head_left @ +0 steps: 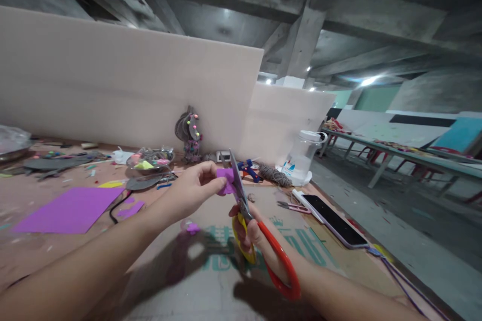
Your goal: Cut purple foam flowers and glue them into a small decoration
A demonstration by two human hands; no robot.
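My left hand (199, 185) pinches a small piece of purple craft foam or paper (226, 180) above the cardboard. In my right hand (259, 235) is a pair of scissors (240, 193) with one yellow and one red handle loop. The blades point up and away, slightly parted, right at the edge of the purple piece. Below my hands, a small purple scrap (193, 227) lies on the cardboard sheet (158, 291) with green printing. A larger purple sheet (71, 210) lies flat at the left, with cut purple scraps (131, 209) beside it.
A grey decorated figure (191, 133) leans at the white partition (131, 85). Behind my hands are a dish of bits (150, 160), a blue glue gun (250, 170) and grey yarn (274, 175). At right are a clear plastic jug (303, 155), thread snips (295, 207) and a phone (335, 220) near the table edge.
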